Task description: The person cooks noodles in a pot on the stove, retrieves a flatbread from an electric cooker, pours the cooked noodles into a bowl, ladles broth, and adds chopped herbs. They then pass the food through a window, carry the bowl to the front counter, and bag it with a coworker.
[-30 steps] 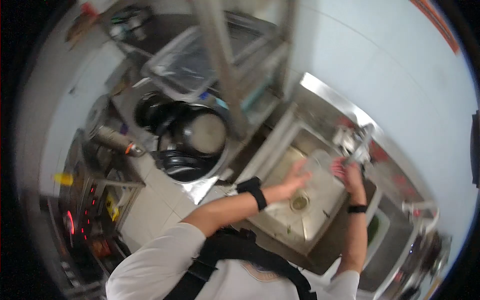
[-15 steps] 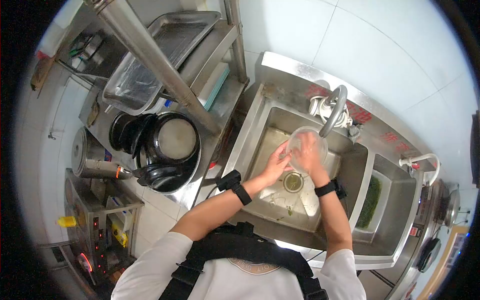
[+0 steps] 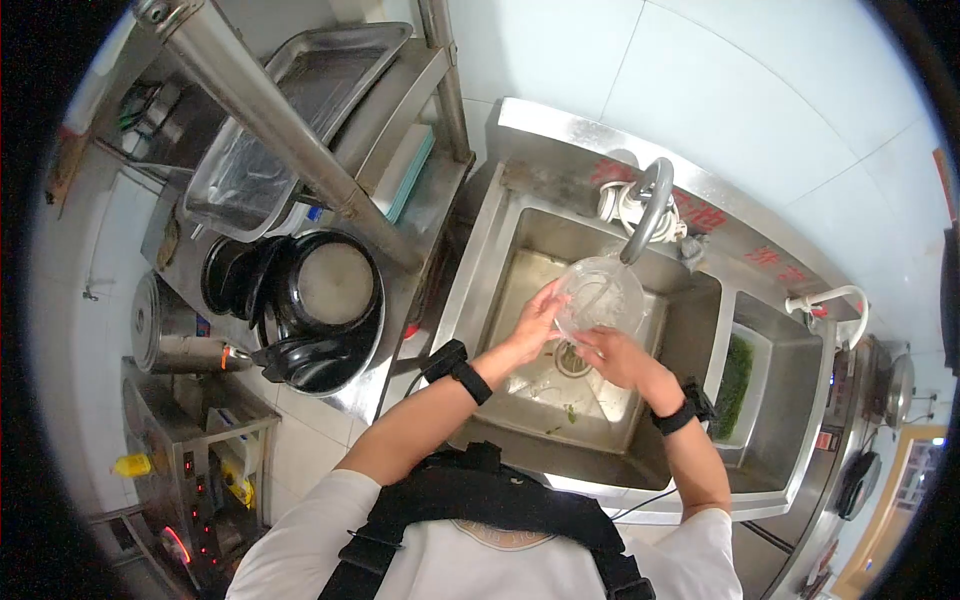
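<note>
My left hand [image 3: 537, 322] grips the left side of a clear plastic bowl [image 3: 602, 292]. At the near right edge of the bowl, my right hand [image 3: 622, 358] has its fingers closed on the rim. The bowl sits just below the mouth of a curved metal faucet [image 3: 657, 200], and water appears to be in it. Underneath is a steel sink basin [image 3: 510, 400] with a round drain [image 3: 572, 362] partly covered by the bowl. Small green scraps [image 3: 570, 412] lie on the basin floor.
In the right basin, a white tray [image 3: 762, 385] holds chopped greens [image 3: 735, 385]. A white faucet [image 3: 835, 298] stands behind it. On the left, a steel shelf carries stacked black bowls [image 3: 335, 285] in a large pan and a metal tray [image 3: 235, 190] above.
My right hand has moved from inside the bowl to its near right rim. The left hand stays on the bowl's left side. The whole view has shifted slightly.
</note>
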A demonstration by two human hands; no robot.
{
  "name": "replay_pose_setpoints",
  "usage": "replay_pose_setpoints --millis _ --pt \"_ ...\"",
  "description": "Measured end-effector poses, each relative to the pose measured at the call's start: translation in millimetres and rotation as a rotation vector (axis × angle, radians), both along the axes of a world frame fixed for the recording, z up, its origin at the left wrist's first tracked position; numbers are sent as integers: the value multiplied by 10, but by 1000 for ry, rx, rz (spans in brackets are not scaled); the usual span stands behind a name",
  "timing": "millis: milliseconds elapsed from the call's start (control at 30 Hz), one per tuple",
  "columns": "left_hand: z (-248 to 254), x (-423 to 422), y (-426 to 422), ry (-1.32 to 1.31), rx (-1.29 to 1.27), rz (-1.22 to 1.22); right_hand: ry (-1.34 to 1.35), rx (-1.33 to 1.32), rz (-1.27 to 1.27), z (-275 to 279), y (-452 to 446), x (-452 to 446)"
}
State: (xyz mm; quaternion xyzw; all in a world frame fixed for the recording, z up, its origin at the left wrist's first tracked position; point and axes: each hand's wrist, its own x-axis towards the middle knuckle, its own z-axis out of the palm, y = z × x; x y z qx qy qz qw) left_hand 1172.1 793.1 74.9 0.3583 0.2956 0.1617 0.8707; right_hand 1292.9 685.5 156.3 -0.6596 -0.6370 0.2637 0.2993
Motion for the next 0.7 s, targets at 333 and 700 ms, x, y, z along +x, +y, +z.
replay_pose_setpoints --millis 333,700 --pt "33 237 -97 6 -182 20 -529 294 -464 128 725 1186" --pt "447 -152 82 -26 -82 -19 -864 172 -348 40 750 1389"
